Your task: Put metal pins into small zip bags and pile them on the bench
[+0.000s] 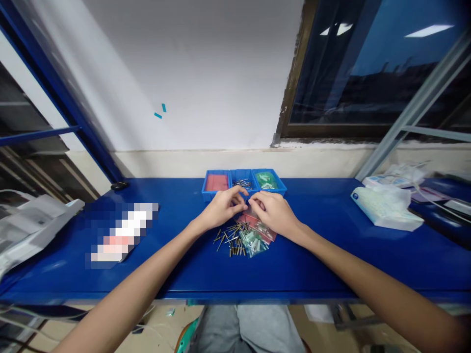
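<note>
My left hand (223,208) hovers over the small parts, thumb and fingers curved with a gap between them. Close beside it, my right hand (275,212) has its fingers bent in a pinch; what they hold is hidden, though a clear film shows just below. Under the hands lie red sheets or packets (271,236) and clear plastic bags (253,244) with pale green and white pieces. A loose pile of metal pins with brass-coloured ends, like rivets (231,239), is spread to the left of the bags.
Behind the hands stands a blue three-part bin (230,185) with red packets, metal pins and green bags in its compartments. A tissue pack (386,211) lies right on the blue table (320,267). White packaging (40,225) is far left, near a blurred-out item (127,233).
</note>
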A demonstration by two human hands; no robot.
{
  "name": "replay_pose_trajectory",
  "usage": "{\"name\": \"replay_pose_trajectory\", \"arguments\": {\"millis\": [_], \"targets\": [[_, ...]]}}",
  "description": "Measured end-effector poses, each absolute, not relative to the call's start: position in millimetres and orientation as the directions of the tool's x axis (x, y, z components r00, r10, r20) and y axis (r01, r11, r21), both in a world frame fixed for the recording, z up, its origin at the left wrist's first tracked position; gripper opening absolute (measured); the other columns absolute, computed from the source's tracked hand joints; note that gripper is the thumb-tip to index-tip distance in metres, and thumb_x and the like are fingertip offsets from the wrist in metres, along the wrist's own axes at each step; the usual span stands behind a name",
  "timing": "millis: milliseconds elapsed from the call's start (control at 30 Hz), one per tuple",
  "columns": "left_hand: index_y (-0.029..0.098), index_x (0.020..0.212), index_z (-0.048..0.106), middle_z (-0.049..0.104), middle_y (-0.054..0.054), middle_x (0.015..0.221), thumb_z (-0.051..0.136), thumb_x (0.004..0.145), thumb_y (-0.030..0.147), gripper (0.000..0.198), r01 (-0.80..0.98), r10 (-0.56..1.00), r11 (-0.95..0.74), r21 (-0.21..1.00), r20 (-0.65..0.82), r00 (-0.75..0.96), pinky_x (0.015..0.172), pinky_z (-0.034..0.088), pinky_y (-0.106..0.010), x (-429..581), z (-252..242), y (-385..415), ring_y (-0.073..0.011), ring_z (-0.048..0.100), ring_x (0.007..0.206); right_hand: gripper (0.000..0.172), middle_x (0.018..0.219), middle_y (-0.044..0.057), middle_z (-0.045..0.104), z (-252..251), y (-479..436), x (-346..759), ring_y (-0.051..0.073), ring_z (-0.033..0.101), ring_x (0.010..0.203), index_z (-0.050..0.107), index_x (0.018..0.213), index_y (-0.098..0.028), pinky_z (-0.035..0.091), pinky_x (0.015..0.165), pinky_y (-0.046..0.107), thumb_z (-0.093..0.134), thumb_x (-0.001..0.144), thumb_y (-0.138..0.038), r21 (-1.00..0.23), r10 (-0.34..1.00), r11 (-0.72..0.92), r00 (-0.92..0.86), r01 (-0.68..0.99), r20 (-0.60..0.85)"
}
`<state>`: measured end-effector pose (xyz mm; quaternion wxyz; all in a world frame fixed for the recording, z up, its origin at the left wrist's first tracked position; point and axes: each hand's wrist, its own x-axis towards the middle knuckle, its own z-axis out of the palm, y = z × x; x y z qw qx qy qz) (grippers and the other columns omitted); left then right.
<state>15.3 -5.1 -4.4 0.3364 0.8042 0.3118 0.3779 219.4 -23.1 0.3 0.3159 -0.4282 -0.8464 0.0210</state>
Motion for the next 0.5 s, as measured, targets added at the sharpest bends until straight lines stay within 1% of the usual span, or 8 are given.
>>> {"name": "replay_pose_trajectory", "arguments": {"millis": [67, 100, 167, 233, 300, 400, 500], "targets": [[0.016, 0.125, 0.057, 0.069, -0.003, 0.085, 0.064, 0.089, 0.021, 0.037, 0.265, 0.763, -0.598, 0.757, 0.435, 0.478, 0.065, 0.052, -0.025, 15.7, -2.4, -6.1, -0.0137, 0.065, 0.072, 0.022, 0.082, 0.004, 0.07, 0.9, -21.4, 220.7, 0.017, 0.062, 0.076, 0.068, 0.085, -0.019, 0.039, 0.067, 0.029, 0.051, 0.097, -0.025, -0.333, 0.761, 0.603, -0.398, 0.725, 0.512], [0.016, 0.127, 0.057, 0.07, -0.004, 0.086, 0.063, 0.089, 0.021, 0.038, 0.269, 0.765, -0.604, 0.75, 0.452, 0.459, 0.066, 0.052, -0.025, 16.1, -1.3, -6.7, -0.0139, 0.066, 0.072, 0.021, 0.081, 0.004, 0.071, 1.1, -20.5, 221.1, 0.017, 0.062, 0.075, 0.069, 0.085, -0.019, 0.04, 0.066, 0.029, 0.052, 0.096, -0.025, -0.35, 0.764, 0.604, -0.396, 0.715, 0.51], [0.016, 0.119, 0.064, 0.072, -0.006, 0.089, 0.063, 0.089, 0.023, 0.03, 0.266, 0.772, -0.607, 0.749, 0.476, 0.42, 0.07, 0.054, -0.027, 17.7, 0.7, -8.1, -0.0155, 0.068, 0.077, 0.02, 0.077, 0.002, 0.071, 1.4, -19.3, 221.3, 0.016, 0.062, 0.069, 0.07, 0.084, -0.019, 0.041, 0.065, 0.028, 0.054, 0.094, -0.025, -0.401, 0.762, 0.625, -0.412, 0.669, 0.5], [0.015, 0.103, 0.071, 0.075, -0.008, 0.09, 0.064, 0.089, 0.025, 0.018, 0.255, 0.795, -0.585, 0.77, 0.482, 0.368, 0.074, 0.056, -0.03, 20.1, 1.4, -9.5, -0.0175, 0.07, 0.081, 0.017, 0.072, 0.001, 0.069, 1.3, -19.4, 220.2, 0.014, 0.06, 0.063, 0.07, 0.084, -0.019, 0.041, 0.062, 0.027, 0.057, 0.093, -0.025, -0.451, 0.754, 0.648, -0.435, 0.614, 0.491], [0.014, 0.093, 0.073, 0.076, -0.009, 0.091, 0.066, 0.087, 0.026, 0.015, 0.242, 0.82, -0.553, 0.797, 0.469, 0.329, 0.078, 0.058, -0.033, 22.5, 0.6, -10.6, -0.0193, 0.072, 0.082, 0.016, 0.071, 0.0, 0.069, 1.1, -20.4, 218.7, 0.014, 0.06, 0.062, 0.07, 0.084, -0.018, 0.041, 0.061, 0.027, 0.057, 0.093, -0.025, -0.466, 0.741, 0.668, -0.455, 0.58, 0.494], [0.014, 0.091, 0.076, 0.078, -0.009, 0.092, 0.068, 0.086, 0.027, 0.016, 0.232, 0.84, -0.515, 0.826, 0.431, 0.33, 0.082, 0.06, -0.037, 24.5, -2.4, -10.6, -0.0217, 0.074, 0.084, 0.02, 0.074, 0.001, 0.072, 1.5, -22.0, 217.4, 0.014, 0.061, 0.065, 0.07, 0.083, -0.018, 0.041, 0.063, 0.027, 0.055, 0.094, -0.024, -0.444, 0.726, 0.681, -0.458, 0.582, 0.512], [0.015, 0.095, 0.077, 0.078, -0.009, 0.096, 0.068, 0.085, 0.027, 0.019, 0.212, 0.844, -0.491, 0.845, 0.4, 0.359, 0.086, 0.06, -0.039, 24.2, -5.2, -8.9, -0.0235, 0.074, 0.09, 0.021, 0.075, 0.002, 0.072, 2.3, -22.1, 218.0, 0.014, 0.061, 0.066, 0.07, 0.08, -0.018, 0.041, 0.064, 0.027, 0.054, 0.094, -0.021, -0.433, 0.73, 0.674, -0.454, 0.598, 0.51]]}}
